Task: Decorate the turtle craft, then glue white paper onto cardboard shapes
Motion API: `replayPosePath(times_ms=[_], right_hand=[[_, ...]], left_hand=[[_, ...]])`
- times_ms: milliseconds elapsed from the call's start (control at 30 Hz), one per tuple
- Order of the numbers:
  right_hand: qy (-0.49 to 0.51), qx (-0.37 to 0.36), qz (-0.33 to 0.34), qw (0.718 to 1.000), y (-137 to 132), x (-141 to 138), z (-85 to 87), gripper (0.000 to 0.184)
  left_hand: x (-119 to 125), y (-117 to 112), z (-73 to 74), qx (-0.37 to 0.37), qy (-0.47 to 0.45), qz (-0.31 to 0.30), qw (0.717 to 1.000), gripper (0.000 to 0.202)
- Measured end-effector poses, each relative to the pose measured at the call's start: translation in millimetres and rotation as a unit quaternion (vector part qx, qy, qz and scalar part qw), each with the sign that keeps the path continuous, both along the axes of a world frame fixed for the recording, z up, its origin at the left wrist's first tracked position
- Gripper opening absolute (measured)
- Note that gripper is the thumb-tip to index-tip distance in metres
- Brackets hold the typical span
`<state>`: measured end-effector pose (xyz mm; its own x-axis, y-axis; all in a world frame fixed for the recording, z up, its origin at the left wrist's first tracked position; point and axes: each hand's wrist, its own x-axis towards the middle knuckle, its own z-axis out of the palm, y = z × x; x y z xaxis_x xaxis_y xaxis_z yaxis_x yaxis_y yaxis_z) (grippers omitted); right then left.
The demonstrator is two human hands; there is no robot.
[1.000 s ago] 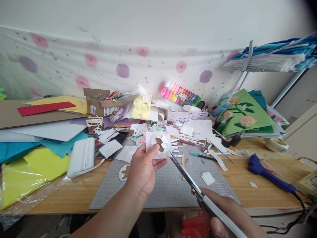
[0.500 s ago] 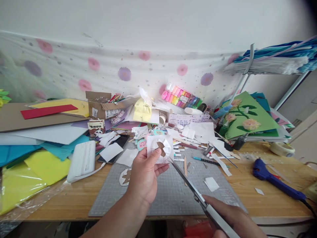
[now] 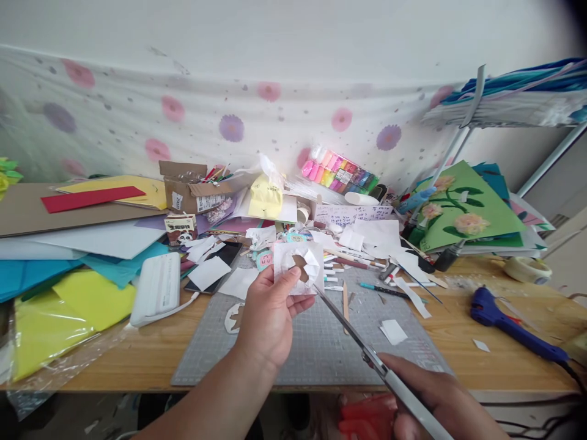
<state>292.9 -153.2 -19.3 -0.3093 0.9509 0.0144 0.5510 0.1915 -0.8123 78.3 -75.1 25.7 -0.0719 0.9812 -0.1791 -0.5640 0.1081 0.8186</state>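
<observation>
Between thumb and fingers, my left hand pinches a square white paper piece. Folded white flaps on it surround a jagged brown patch, partly covered by my thumb. My right hand grips long metal scissors at the lower right. Their blades look closed together, and the tip is at the lower right edge of the paper piece; I cannot tell whether it touches. Beneath both hands lies a grey cutting mat. Left of my wrist, a similar round white and brown piece rests on the mat, partly hidden.
A blue glue gun and a tape roll lie to the right. Small paper squares and pens are scattered about. On the left sit a white power bank with a cable and yellow sheets.
The view has shifted slightly, moving the table a little in the picture. My left hand still holds the paper piece, and the scissors tip stays at its lower right edge.
</observation>
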Motion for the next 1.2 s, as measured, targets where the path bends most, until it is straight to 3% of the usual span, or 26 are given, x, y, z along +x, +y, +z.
replayPosePath(times_ms=[167,333,433,533,633,700,900,1033,1100,1200], right_hand=[[-0.01,-0.028,0.023,0.999,-2.7,-3.2,13.3,0.064],[-0.091,0.011,0.026,0.995,-4.8,14.0,21.3,0.055],[-0.184,0.039,-0.03,0.982,7.3,41.5,13.0,0.048],[-0.307,0.07,-0.103,0.943,28.4,75.0,-0.8,0.048],[-0.377,0.087,-0.123,0.914,45.7,98.3,-11.6,0.051],[-0.39,0.086,-0.116,0.91,51.0,103.0,-14.2,0.051],[-0.386,0.11,-0.09,0.911,50.6,110.8,7.9,0.038],[-0.423,0.117,-0.2,0.876,56.0,165.0,16.8,0.04],[-0.467,0.084,-0.252,0.844,62.0,198.9,4.6,0.036],[-0.484,0.078,-0.26,0.832,71.6,237.9,-26.4,0.039]], left_hand=[[1.1,1.2,-2.9,0.002,-0.003,-0.001,1.0,0.021],[-3.3,8.4,-11.0,0.027,0.008,0.012,1.0,0.026],[-8.7,12.9,-14.6,0.028,0.021,-0.005,0.999,0.027],[-13.0,16.0,-15.8,0.025,0.054,-0.023,0.998,0.027],[-13.6,20.7,-14.8,0.022,0.092,-0.052,0.994,0.025],[-11.6,26.0,-13.3,0.024,0.115,-0.075,0.99,0.025],[-3.1,49.7,-7.1,0.046,0.182,-0.138,0.972,0.02],[-4.4,62.3,-5.8,0.061,0.178,-0.174,0.967,0.019],[-6.7,66.1,-8.7,0.055,0.173,-0.181,0.967,0.021],[-10.1,70.1,-17.6,0.038,0.157,-0.177,0.971,0.02]])
